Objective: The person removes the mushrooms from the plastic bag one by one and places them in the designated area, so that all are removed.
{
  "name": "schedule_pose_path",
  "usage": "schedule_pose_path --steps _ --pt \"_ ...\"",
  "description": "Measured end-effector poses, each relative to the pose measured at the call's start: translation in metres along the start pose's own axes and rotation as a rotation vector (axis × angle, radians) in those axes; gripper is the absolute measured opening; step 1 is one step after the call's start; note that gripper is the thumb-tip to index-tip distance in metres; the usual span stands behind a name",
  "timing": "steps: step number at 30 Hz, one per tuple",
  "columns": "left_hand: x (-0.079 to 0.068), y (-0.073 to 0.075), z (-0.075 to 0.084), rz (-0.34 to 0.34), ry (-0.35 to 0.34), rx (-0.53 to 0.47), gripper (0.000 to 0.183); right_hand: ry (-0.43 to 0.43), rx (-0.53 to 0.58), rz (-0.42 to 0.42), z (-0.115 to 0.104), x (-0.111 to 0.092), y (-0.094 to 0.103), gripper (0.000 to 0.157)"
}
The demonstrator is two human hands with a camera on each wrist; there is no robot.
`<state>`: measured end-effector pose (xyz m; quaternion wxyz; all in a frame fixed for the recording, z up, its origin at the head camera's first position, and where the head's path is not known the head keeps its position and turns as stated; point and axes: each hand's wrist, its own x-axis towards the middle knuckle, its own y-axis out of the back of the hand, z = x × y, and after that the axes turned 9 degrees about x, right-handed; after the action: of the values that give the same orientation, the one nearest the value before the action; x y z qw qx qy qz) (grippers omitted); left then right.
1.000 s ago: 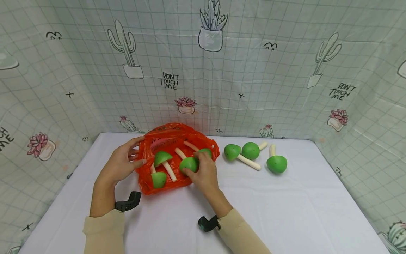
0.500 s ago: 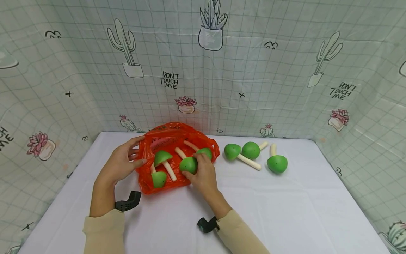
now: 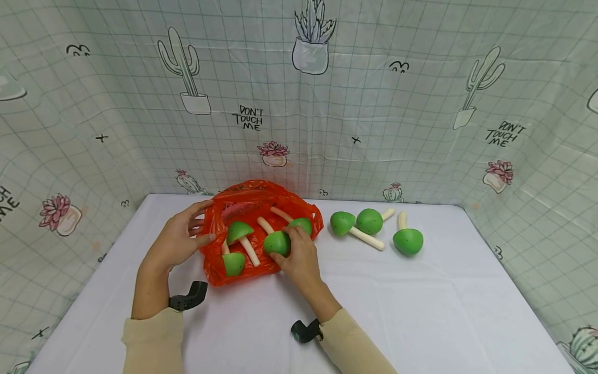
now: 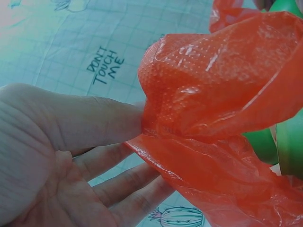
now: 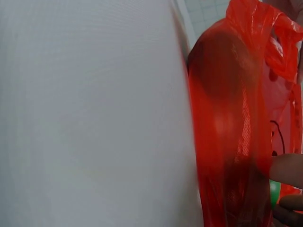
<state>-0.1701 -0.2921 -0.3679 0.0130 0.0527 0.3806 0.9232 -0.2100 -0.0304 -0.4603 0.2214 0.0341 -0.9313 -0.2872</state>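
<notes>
An orange-red plastic bag lies with its mouth open at the back left of the table. My left hand pinches its left edge; in the left wrist view the thumb presses on the film with fingers behind. My right hand reaches into the bag and holds the green cap of a toy mushroom between thumb and fingers. Several mushrooms lie in the bag, among them an upper-left one, a lower-left one and one behind my right fingers.
Three more green-capped mushrooms lie right of the bag: a left one, a middle one and a right one. A white cloth covers the table. A patterned curtain stands behind it and at both sides.
My right fingers have shifted slightly down on the mushroom, leaving more of its cap and the one behind in sight. The left hand and the bag have stayed nearly still.
</notes>
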Motion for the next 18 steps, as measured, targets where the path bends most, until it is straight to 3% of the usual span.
schedule_pose_path --steps 18 --pt "0.0001 0.0009 0.003 -0.004 0.019 0.012 0.076 0.025 -0.012 -0.018 0.0017 -0.0012 0.0005 0.06"
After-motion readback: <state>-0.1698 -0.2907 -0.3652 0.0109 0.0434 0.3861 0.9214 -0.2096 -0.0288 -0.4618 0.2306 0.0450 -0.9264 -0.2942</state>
